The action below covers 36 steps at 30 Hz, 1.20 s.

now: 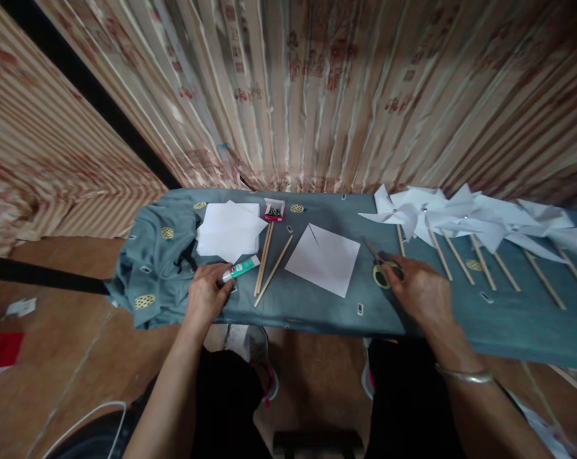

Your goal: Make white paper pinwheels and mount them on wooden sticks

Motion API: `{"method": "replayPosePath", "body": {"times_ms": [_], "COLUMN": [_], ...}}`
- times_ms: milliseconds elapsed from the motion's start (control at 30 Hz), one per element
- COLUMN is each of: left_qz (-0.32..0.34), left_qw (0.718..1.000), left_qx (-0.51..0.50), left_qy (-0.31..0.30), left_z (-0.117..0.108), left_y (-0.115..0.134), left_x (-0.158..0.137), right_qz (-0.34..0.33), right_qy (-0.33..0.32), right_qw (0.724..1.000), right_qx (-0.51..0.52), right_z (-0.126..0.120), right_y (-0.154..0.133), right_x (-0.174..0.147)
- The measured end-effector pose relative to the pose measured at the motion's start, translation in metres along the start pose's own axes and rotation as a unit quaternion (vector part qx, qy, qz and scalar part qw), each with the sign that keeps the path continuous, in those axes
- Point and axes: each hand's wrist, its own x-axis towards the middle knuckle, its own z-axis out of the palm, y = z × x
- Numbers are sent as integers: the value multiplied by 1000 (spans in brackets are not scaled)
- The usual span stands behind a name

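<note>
Beige curtain (pixel 326 95) w/ reddish prints hangs behind cloth-covered tbl (pixel 317 313); black poles (pixel 94 94) slant toward tbl's left end; brownish tiled flr (pixel 68 293) under & around tbl.

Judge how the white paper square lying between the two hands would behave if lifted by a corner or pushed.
The paper square is probably light and floppy, as it looks thin. The slit at its far corner would likely let the paper there bend apart. Pushed, it should slide rather than roll, since it lies nearly flat on the cloth.
</note>
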Motion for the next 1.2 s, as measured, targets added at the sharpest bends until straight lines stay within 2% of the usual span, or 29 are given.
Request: {"method": "replayPosePath", "body": {"times_ms": [167, 233, 300, 367, 433, 500, 567, 633, 667, 733, 800, 900, 967, 1067, 1133, 1200], "left_qz": [-26, -54, -84, -109, -117, -105, -81, -66, -65, -78, -90, -103, -119, -148, -169, -186], "left_qw": [1000, 997, 988, 962, 933, 905, 877, 862, 855, 840, 826, 814, 820, 826, 809, 781], "left_qx": [-4, -38, -115, -240, -340, -405, -444, -463, -476, -503, -527, -540, -529, -517, -537, -570], "left_qy": [2, 27, 65, 69, 4, -83, -161, -193, -195, -185, -179, -187, -184, -170, -169, -176], "left_z": [-5, -9, -10, -6, 4, 16, 30, 42, 47, 55, 60, 64, 66, 69, 73, 77], "left_y": [-5, -2, 10, 34, 67, 101, 131, 150, 155, 161, 161, 159, 156, 152, 150, 151], "left_x": [4, 3, 1, -3, -9, -17, -25, -28, -29, -26, -21, -13, -8, -3, 0, 2], "right_qz": [-3, -13, -18, -10, 6, 14, 19, 41, 54, 74, 90, 131, 179, 257, 288, 295], "right_qy": [18, 30, 32, 12, -48, -117, -186, -229, -245, -261, -267, -238, -208, -183, -192, -210], "right_qw": [997, 990, 978, 956, 906, 816, 720, 650, 627, 599, 588, 582, 564, 506, 465, 437], "right_qx": [80, 136, 205, 294, 420, 566, 668, 723, 738, 753, 758, 767, 779, 803, 815, 823], "right_z": [-5, -6, -8, -9, -9, -8, -8, -7, -7, -6, -5, -2, 1, 6, 8, 9], "right_y": [-5, -7, -13, -24, -40, -55, -66, -72, -74, -76, -76, -73, -68, -62, -61, -64], "right_x": [1, 0, -3, -8, -14, -18, -19, -16, -14, -9, -4, 4, 9, 18, 22, 24]}}
